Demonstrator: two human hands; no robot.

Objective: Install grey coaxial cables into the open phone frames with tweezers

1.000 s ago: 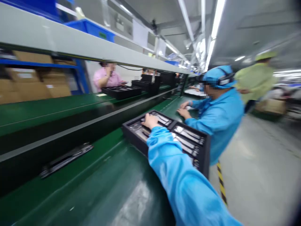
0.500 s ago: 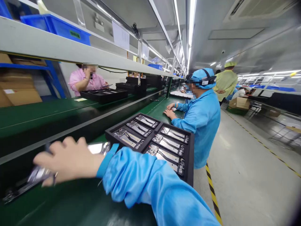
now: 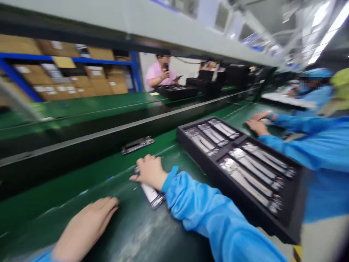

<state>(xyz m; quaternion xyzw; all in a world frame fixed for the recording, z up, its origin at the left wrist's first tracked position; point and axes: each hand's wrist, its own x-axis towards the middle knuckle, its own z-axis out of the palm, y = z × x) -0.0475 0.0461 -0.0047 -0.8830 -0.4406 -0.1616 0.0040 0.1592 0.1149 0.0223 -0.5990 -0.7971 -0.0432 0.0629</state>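
Note:
My right hand [image 3: 151, 173] is closed over a partly built phone frame [image 3: 149, 193] just above or on the green mat. The frame's silvery middle and dark lower end show below my fingers; its far end is mostly covered. My left hand [image 3: 88, 225] lies at the lower left with fingers stretched out and nothing visible in it. Beyond my right hand, another phone frame [image 3: 137, 145] lies by the base of the black ledge. To the right stands a black compartment tray [image 3: 196, 160] holding several phone frames with exposed circuit boards.
A co-worker in blue [image 3: 321, 145] sits to the right, hands on the bench [image 3: 125, 240]. Across the raised ledge [image 3: 89, 140], a person in pink [image 3: 152, 76] is behind another black tray [image 3: 177, 92]. A pale overhead beam [image 3: 109, 25] crosses above; cardboard boxes [image 3: 92, 78] fill shelves behind.
My view has swung left. My right hand has moved with a phone frame to the mat nearer me, and my left hand has come into view. The other frame by the ledge is now uncovered.

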